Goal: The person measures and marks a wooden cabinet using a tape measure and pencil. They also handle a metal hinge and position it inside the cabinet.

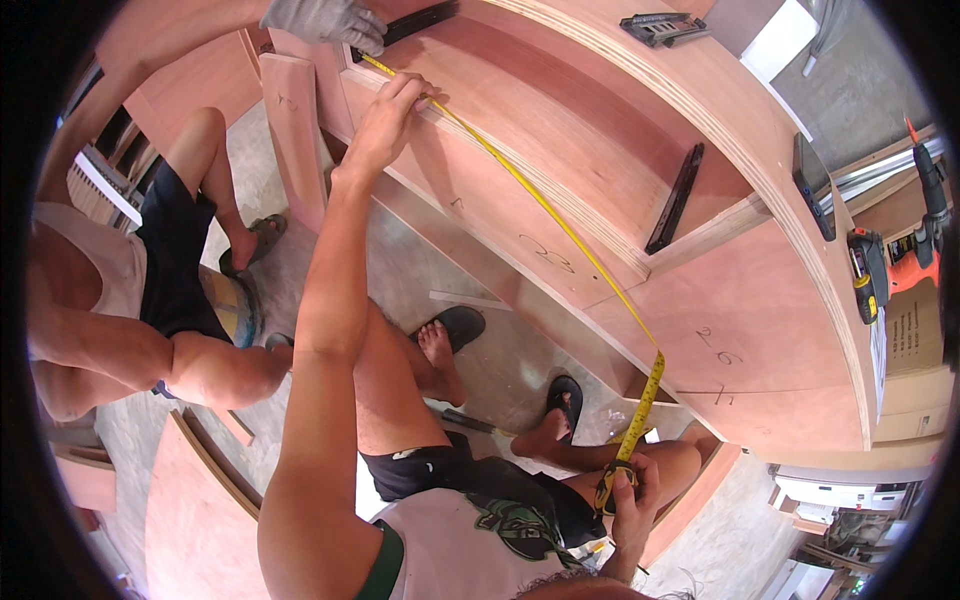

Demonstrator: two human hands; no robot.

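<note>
A yellow tape measure blade (545,208) runs slantwise along the front edge of a pale plywood cabinet (480,215). My left hand (398,108) reaches far up and pinches the blade against the plywood edge with its fingers. Low on the right, my right hand (632,500) is wrapped round the black and yellow tape measure case (606,488). Between case and cabinet corner the blade bends upward. A co-worker's gloved hand (325,18) rests at the far end of the tape, beside a black drawer slide (420,20). Another black drawer slide (675,198) is inside the opening.
At left a co-worker sits, knees bent, near a loose plywood board (293,140). On the cabinet's upper face lie black slides (662,29) and a flat black thing (814,187). An orange and black power drill (925,215) stands at right. A curved panel (190,510) lies lower left.
</note>
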